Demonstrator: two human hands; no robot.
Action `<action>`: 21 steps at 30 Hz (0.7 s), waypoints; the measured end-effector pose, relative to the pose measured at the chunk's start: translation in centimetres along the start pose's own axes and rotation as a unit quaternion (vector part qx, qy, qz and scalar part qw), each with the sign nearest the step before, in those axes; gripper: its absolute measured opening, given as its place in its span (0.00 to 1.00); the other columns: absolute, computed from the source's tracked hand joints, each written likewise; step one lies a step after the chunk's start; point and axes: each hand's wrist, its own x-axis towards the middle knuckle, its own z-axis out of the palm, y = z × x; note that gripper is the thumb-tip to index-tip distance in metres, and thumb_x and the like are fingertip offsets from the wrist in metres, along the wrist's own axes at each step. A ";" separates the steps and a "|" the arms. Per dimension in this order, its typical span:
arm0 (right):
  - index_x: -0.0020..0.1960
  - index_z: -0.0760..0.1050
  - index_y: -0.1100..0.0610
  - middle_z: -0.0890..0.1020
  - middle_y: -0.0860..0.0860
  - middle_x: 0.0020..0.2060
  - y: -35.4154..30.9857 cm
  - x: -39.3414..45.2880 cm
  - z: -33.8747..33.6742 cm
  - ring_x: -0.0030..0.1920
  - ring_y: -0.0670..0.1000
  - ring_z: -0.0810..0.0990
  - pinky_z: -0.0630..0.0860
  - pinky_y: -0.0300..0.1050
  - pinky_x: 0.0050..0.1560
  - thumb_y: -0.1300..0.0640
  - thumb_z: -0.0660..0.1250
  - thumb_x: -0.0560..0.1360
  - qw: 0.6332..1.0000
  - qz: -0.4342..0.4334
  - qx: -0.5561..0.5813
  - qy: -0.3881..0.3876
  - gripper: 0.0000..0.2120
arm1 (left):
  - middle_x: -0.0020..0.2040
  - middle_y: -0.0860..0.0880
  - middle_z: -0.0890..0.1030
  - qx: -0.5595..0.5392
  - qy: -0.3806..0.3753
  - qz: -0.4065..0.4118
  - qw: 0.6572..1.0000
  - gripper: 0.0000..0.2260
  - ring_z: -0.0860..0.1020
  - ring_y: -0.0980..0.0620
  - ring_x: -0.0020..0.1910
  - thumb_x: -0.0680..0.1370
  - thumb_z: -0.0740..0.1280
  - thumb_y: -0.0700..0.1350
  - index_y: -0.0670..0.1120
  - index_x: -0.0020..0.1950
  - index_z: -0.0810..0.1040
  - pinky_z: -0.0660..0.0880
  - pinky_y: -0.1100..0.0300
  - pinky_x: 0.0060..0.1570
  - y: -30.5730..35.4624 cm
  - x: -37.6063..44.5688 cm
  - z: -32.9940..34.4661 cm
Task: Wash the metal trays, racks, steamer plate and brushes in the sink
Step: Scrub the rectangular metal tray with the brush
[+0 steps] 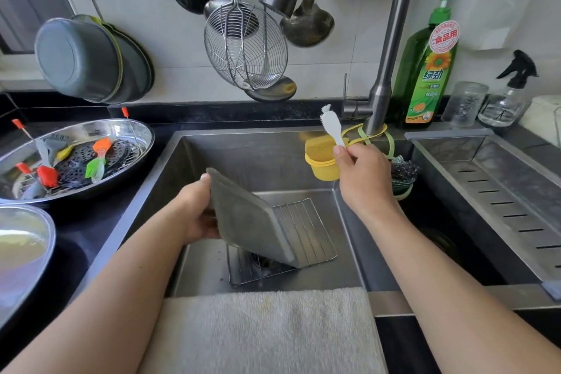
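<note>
My left hand [198, 215] grips the left edge of a grey metal tray [246, 218], tilted on edge inside the sink [267, 158]. Under it a wire rack [306, 234] lies flat on the sink floor over the drain. My right hand [361, 173] pinches a small white brush [331, 124] by its handle, held upright above the sink's back right corner. On the counter at the left, a round steel basin [133, 130] holds the perforated steamer plate [76, 170] and several silicone brushes [98, 161] in orange, green, red and yellow.
The faucet [391, 45] rises at the back right, with a green dish soap bottle [431, 70] beside it. A yellow cup [321, 161] with a sponge hangs on the sink wall. Ladles and a wire skimmer [246, 45] hang overhead. A white towel [267, 328] covers the front edge. A drain tray [498, 191] sits right.
</note>
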 end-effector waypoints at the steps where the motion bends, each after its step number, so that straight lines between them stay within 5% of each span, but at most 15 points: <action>1: 0.31 0.63 0.54 0.69 0.51 0.36 0.0 -0.1 0.1 0.38 0.53 0.68 0.56 0.50 0.36 0.50 0.62 0.84 1.000 -0.001 -0.002 -0.004 0.23 | 0.53 0.39 0.86 -0.001 -0.011 -0.018 1.000 0.22 0.85 0.36 0.51 0.86 0.56 0.60 0.44 0.59 0.80 0.84 0.39 0.45 -0.3 0.1 0.4; 4: 0.31 0.62 0.54 0.69 0.51 0.36 0.0 -0.3 0.4 0.36 0.50 0.66 0.57 0.47 0.34 0.50 0.62 0.84 1.000 -0.002 -0.008 -0.014 0.24 | 0.50 0.38 0.84 0.071 -0.002 -0.012 0.997 0.10 0.85 0.38 0.46 0.84 0.65 0.39 0.37 0.63 0.77 0.84 0.44 0.42 -1.5 -0.1 1.5; 7: 0.30 0.61 0.54 0.68 0.51 0.35 0.5 -0.2 0.5 0.34 0.47 0.65 0.57 0.44 0.32 0.50 0.61 0.84 0.999 0.002 -0.018 -0.031 0.24 | 0.44 0.38 0.81 0.143 0.026 0.006 0.989 0.12 0.82 0.41 0.38 0.78 0.59 0.25 0.32 0.58 0.76 0.83 0.51 0.28 -2.1 -0.2 1.9; 11: 0.31 0.62 0.55 0.68 0.51 0.33 0.9 0.1 0.5 0.32 0.51 0.65 0.56 0.46 0.31 0.50 0.60 0.84 0.997 0.004 -0.023 -0.080 0.24 | 0.37 0.40 0.80 0.176 0.084 0.096 0.976 0.08 0.79 0.43 0.32 0.78 0.61 0.31 0.36 0.48 0.79 0.76 0.57 0.21 -0.3 -1.5 1.1; 16: 0.48 0.72 0.49 0.78 0.48 0.35 -0.1 -0.9 0.8 0.32 0.52 0.73 0.68 0.46 0.32 0.47 0.58 0.84 0.983 -0.042 -0.023 -0.175 0.10 | 0.42 0.44 0.87 0.196 0.079 0.237 0.948 0.10 0.84 0.44 0.41 0.76 0.69 0.33 0.46 0.46 0.86 0.80 0.50 0.47 1.6 -2.0 -1.9; 21: 0.55 0.73 0.48 0.80 0.49 0.44 -2.4 -2.6 1.4 0.40 0.52 0.77 0.75 0.50 0.39 0.50 0.60 0.84 0.967 -0.105 -0.021 -0.229 0.05 | 0.39 0.52 0.85 0.169 0.083 0.339 0.922 0.07 0.82 0.57 0.36 0.76 0.75 0.38 0.51 0.48 0.85 0.77 0.60 0.39 1.4 -2.5 -0.9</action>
